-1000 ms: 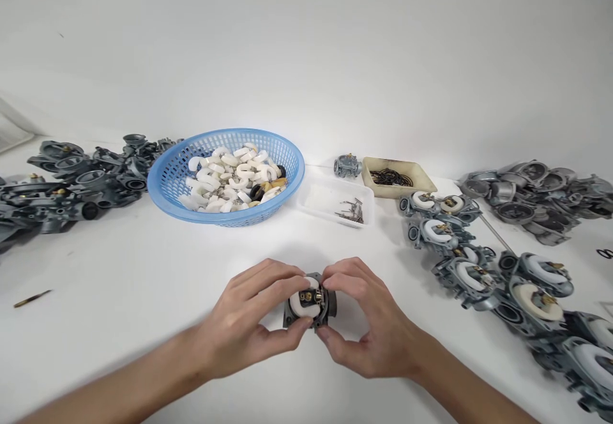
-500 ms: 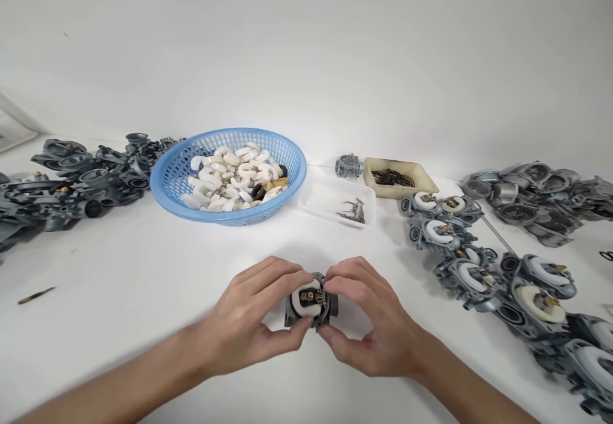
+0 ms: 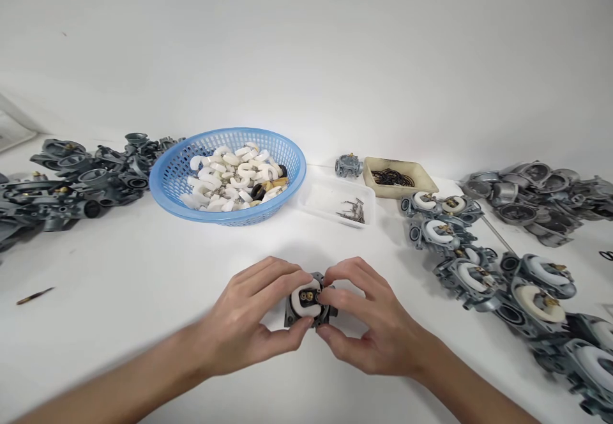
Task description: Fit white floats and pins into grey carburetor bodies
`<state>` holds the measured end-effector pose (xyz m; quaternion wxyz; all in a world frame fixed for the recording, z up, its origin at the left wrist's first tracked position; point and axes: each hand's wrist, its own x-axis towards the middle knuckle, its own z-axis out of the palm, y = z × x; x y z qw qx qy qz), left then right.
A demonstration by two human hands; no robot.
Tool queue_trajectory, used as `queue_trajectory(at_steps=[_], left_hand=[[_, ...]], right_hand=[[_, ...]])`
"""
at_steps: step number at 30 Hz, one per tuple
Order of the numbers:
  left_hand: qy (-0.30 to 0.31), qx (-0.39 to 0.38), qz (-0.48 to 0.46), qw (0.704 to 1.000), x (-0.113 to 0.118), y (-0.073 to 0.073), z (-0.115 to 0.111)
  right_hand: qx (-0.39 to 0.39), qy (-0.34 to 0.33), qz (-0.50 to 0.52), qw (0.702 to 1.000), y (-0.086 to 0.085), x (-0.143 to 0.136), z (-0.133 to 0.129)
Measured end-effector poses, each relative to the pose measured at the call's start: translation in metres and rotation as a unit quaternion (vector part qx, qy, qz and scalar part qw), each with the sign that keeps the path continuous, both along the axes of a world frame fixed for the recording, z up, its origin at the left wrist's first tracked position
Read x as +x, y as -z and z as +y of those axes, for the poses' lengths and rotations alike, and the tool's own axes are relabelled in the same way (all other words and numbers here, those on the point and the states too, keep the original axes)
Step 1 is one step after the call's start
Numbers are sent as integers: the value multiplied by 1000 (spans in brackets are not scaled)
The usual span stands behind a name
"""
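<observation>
A grey metal carburetor body [image 3: 291,320] rests on the white table in front of me, its underside facing up. In it sits a white C-shaped float [image 3: 297,304] curving around brass jets [image 3: 307,295]. My left hand [image 3: 256,315] grips the left side, index fingertip on the float's far edge and thumb at its near edge. From the right, my right hand [image 3: 371,322] holds the body with the thumb at the near corner and the index finger at the far side. Its middle finger presses at the float's hinge, hiding that spot.
A blue basket [image 3: 163,204] of floats stands behind, beside a clear tray [image 3: 323,197] with small metal pins and a cream box [image 3: 424,184] of black O-rings. Carburetor bodies [image 3: 472,277] with floats line the right; more bodies [image 3: 71,194] and a small pointed tool [image 3: 35,295] lie left.
My right middle finger has moved left onto the float's hinge, covering it. My left hand and the carburetor body have stayed in place.
</observation>
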<state>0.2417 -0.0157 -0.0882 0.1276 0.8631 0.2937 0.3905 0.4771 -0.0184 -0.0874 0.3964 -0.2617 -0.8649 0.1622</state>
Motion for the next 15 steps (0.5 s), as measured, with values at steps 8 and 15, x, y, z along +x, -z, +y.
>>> queue_trajectory(at_steps=[8, 15], left_hand=[[1, 8, -5, 1000, 1, 0, 0], [4, 6, -3, 1000, 0, 0, 0]], right_hand=[[4, 1, -8, 1000, -1, 1, 0], [-18, 5, 15, 1000, -1, 0, 0]])
